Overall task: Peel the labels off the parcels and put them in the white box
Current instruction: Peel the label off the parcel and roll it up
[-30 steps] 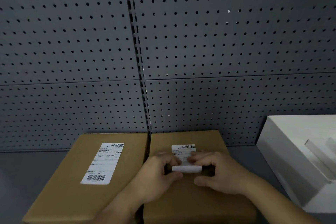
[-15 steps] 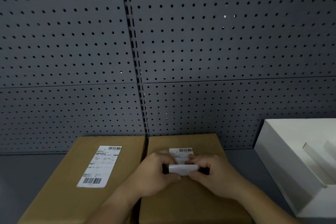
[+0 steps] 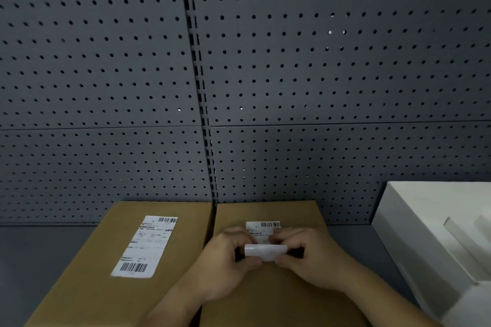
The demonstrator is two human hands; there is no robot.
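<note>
both hands work over the right parcel [image 3: 268, 295]; the left hand [image 3: 220, 265] and the right hand [image 3: 316, 260] each have their fingers [image 3: 285, 263] curled round one end of the label [image 3: 265, 253], pinching its lifted near edge, which has rolled back on itself between them; just beyond the fingers the label's far part with the barcode lies flat and stuck to the cardboard; the left parcel [image 3: 106, 273] sits just left of the left hand, its own label [image 3: 144, 247] untouched; the white box [image 3: 414, 236] stands well to the right of the right hand, on the grey bench [image 3: 39, 260]; the likely trouble is tearing, if one hand pulls harder than the other; the curled adhesive could also stick to itself or to the fingers, making the drop into the box awkward.
</note>
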